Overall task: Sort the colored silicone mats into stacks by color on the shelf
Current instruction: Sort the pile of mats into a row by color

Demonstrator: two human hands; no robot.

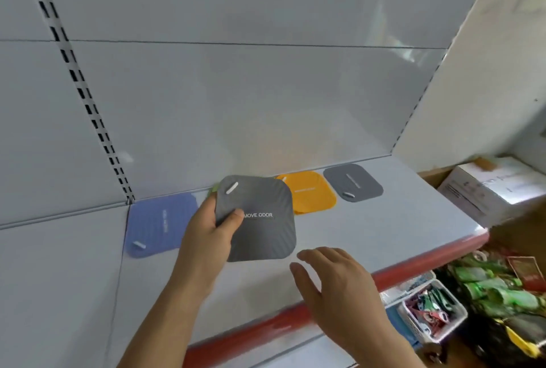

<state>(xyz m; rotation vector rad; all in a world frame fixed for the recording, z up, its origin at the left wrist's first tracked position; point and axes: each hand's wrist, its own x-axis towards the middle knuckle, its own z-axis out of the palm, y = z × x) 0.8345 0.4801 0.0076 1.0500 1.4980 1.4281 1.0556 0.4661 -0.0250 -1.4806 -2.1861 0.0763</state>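
Note:
My left hand (211,230) grips a grey silicone mat (263,231) by its left edge, thumb on top, and holds it above the shelf (384,228). A sliver of a green mat (213,190) shows behind my fingers. On the shelf lie a blue mat (159,224) at the left, an orange mat (311,191) behind the held one, and another grey mat (353,183) to the right of it. My right hand (334,282) hovers over the shelf's front with fingers straight, holding nothing.
The shelf has a red front edge (413,264) and a white back panel. A white cardboard box (487,187) stands to the right. Below at the right are a white basket (428,311) of small packets and green packaged goods (496,288).

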